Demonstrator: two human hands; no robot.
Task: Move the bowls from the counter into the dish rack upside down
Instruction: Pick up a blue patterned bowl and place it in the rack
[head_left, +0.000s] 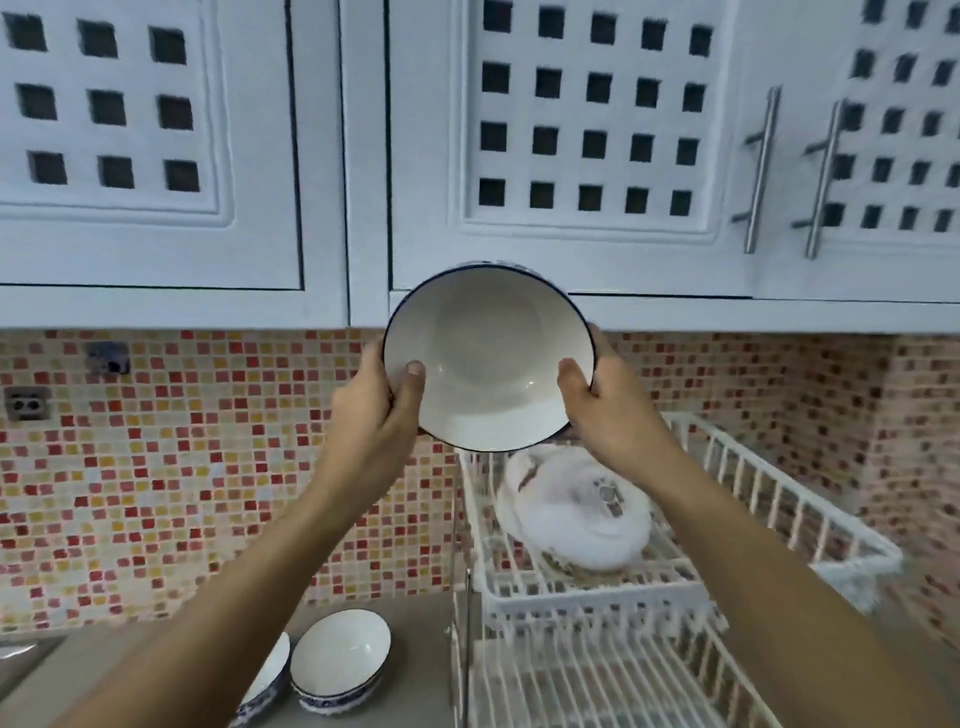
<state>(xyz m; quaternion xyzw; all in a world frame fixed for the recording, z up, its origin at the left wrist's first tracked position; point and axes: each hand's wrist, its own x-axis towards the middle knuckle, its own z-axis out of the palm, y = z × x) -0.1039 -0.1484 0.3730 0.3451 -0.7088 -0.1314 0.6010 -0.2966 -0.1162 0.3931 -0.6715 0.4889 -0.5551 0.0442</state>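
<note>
I hold a white bowl with a dark blue rim (488, 358) up in the air, tilted so its inside faces me. My left hand (371, 415) grips its left edge and my right hand (605, 410) grips its right edge, thumbs inside the rim. It hangs above the upper tier of the white wire dish rack (779, 499). An overturned white bowl (576, 512) lies in that tier. Two blue-patterned bowls stand upright on the grey counter (410, 686): one (340, 657) in full view, the other (270, 680) partly hidden behind my left forearm.
White wall cabinets (571, 156) with metal handles (761, 166) hang close above the held bowl. A mosaic tile backsplash (156, 467) runs behind, with a socket (26, 402) at the left. The rack's lower tier (597, 686) sits at the bottom right.
</note>
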